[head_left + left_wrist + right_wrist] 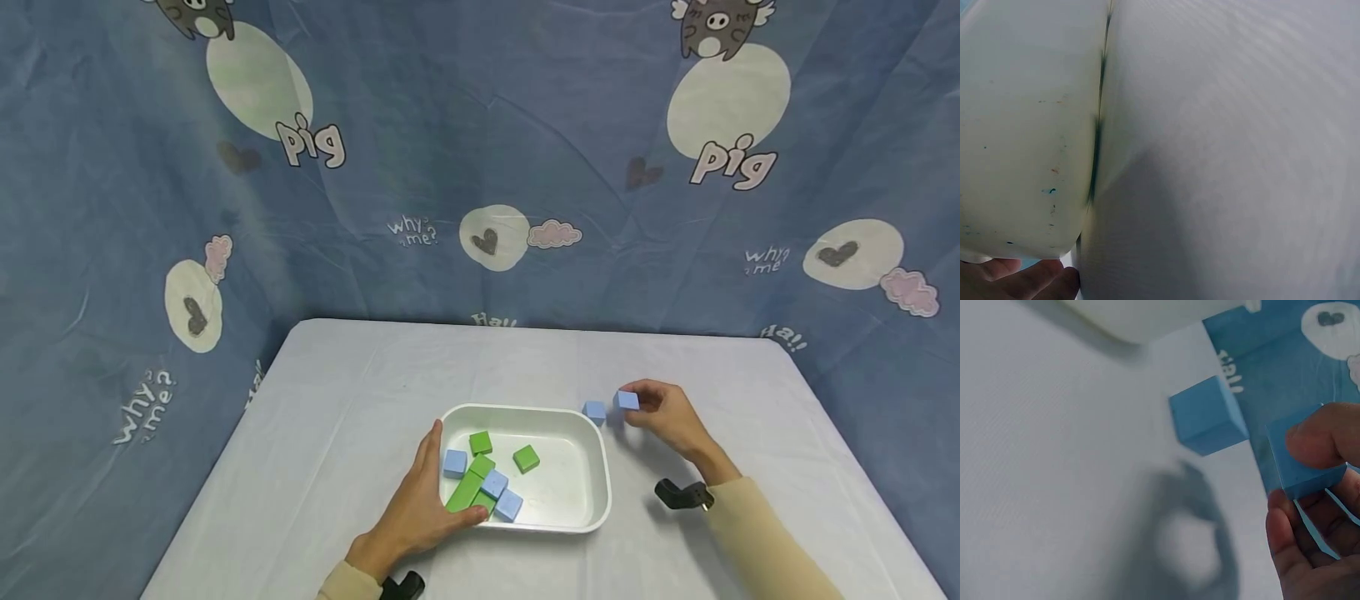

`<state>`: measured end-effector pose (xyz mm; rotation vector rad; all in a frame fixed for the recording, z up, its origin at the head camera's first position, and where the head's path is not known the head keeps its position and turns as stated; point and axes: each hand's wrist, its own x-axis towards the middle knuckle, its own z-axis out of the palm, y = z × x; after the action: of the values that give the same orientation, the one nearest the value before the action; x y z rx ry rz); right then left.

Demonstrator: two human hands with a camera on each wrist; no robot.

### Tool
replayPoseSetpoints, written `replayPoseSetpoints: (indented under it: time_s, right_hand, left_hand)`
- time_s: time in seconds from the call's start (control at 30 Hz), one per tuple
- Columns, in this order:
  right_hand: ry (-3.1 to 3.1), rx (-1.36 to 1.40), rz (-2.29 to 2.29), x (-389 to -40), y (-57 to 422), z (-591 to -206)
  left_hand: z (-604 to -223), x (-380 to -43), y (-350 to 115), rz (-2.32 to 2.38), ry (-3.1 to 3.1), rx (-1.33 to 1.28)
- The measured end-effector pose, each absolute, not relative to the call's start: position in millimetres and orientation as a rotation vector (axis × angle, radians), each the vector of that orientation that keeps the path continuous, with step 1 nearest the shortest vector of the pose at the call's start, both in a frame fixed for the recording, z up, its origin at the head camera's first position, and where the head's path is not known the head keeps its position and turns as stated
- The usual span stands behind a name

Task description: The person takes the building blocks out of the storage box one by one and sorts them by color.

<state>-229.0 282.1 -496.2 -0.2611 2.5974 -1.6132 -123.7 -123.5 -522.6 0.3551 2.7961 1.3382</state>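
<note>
Watching from afar, I had the right hand (670,419) clamped by thumb and fingers on a blue block (626,401), which looked lifted off the tabletop (337,417), beyond the far right corner of the tray (573,475). A loose block (593,412), also blue, sat just beside that corner. The left hand (420,508) lay at the tray's left end, fingers fairly straight and well apart from the thumb, which reached over the near rim. Green blocks (527,458) and other blue ones lay inside, mostly bunched toward the left.

Handling the blue block well, I judged, called for a light, centred pinch on opposite faces, since its smooth sides might twist under an uneven squeeze. Any leftward move needed enough height to pass over the loose block; a low sweep could have knocked it or bumped the rim. Gentle pressure suited the left hand, as pushing hard might have slid the tray.
</note>
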Motion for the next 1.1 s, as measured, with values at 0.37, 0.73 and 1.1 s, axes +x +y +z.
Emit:
replayPoseSetpoints:
  time_s: [0.37,0.73,1.1]
  right_hand:
    - [2.666,-0.215,-1.561,-228.0,283.5,-510.7]
    - [2.673,-0.232,-1.511,-228.9,280.5,-523.2]
    - [2.704,-0.236,-1.47,-230.9,279.4,-526.3]
  left_hand:
    - [-523.5,-122.4,-123.1,1.348,2.787,0.338]
    - [-522.9,-122.0,-122.3,1.355,2.791,0.353]
    - [-522.7,-123.8,-123.1,1.358,2.79,0.356]
